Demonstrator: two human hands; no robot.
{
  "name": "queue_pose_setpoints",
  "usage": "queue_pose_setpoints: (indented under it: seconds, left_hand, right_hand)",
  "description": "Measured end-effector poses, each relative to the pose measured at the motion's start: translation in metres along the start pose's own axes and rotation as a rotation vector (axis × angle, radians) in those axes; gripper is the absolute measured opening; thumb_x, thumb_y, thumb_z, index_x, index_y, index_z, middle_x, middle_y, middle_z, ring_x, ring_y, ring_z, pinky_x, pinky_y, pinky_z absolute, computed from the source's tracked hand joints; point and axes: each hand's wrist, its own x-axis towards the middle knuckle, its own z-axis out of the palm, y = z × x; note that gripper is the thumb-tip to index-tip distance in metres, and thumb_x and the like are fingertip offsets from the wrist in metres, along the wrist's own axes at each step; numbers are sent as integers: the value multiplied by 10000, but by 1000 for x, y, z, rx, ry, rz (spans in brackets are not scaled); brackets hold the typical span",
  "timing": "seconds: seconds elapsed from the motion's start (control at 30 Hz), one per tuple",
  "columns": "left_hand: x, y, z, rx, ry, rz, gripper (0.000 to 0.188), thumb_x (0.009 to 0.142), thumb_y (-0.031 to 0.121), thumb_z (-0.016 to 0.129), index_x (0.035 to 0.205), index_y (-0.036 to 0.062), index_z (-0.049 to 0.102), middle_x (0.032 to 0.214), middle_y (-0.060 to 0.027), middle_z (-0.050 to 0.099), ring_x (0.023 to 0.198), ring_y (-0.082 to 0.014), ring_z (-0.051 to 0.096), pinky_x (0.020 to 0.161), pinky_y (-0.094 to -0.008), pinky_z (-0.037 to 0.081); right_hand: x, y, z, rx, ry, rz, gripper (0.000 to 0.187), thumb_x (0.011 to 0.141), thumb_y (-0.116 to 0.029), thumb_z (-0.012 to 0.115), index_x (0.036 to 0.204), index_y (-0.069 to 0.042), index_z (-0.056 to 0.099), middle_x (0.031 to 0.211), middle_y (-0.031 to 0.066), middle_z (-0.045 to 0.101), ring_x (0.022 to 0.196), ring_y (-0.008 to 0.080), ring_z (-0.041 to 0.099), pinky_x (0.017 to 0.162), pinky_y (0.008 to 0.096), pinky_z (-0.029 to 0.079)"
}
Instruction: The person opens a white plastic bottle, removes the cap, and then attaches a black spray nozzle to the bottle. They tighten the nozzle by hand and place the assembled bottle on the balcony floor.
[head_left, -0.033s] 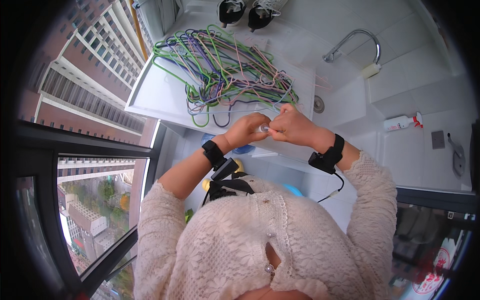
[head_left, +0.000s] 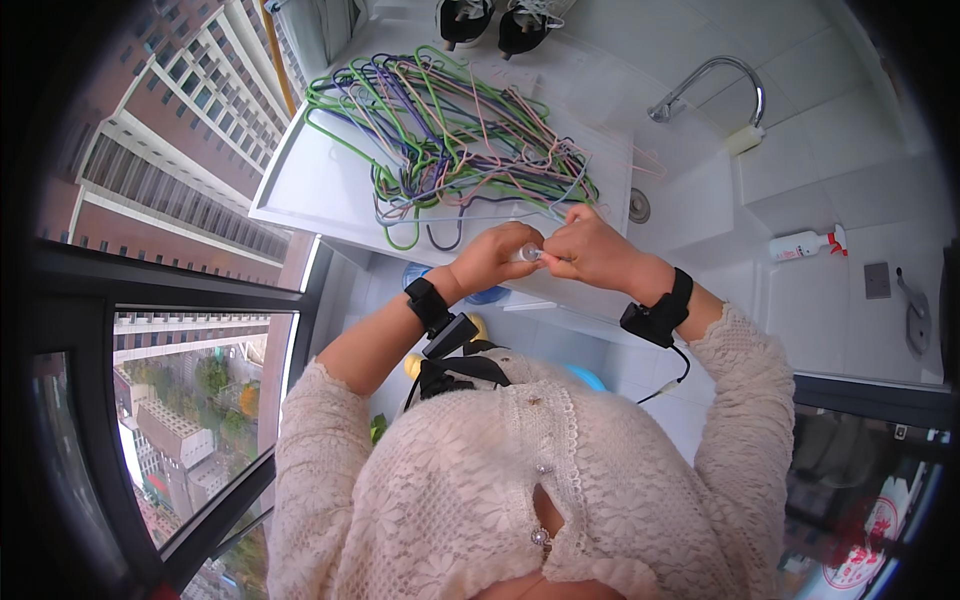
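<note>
**Both hands closed at a small clear object, wrists angled inward**

Grip: left hand (head_left: 497, 252) curled around a small clear object (head_left: 529, 253), its end showing between thumb and fingers. Right hand (head_left: 598, 250) folded, thumb and forefinger pinching at the object's right side; exact contact is too small to resolve. Object sits between the hands, just off the near edge of the white countertop (head_left: 290, 190).

Pose: hands nearly touching, knuckles upward. Left forearm rises toward the right, right forearm toward the left; elbows wide, so the arms form a peak in front of the chest. Black wristband (head_left: 428, 306) on the left wrist; black strapped device (head_left: 658, 314) on the right, cable trailing. Cream lace sleeves (head_left: 745, 420) end on the forearms.

Surroundings: heap of coloured hangers (head_left: 450, 150) just beyond the hands; faucet (head_left: 735, 67) and spray bottle (head_left: 797, 246) farther off, right.
</note>
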Motion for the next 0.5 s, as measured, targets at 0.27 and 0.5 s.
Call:
queue_pose_setpoints:
  seconds: [0.27,0.5]
  left_hand:
    - [-1,-7,-3,-115,18,-14,235,799,195,686,953,43,596,919,-117,615,888,-317,575,795,-374,466]
    - [-5,-9,-9,-154,1,-18,320,746,201,743,974,49,577,1011,-117,561,973,-312,545,863,-363,447]
  right_hand:
    - [-14,1,-2,134,76,149,157,893,-194,557,877,-39,573,731,131,557,695,316,536,638,373,445]
    - [-4,-9,-5,227,171,267,148,882,-177,576,922,-35,577,775,150,590,684,312,569,604,375,443]
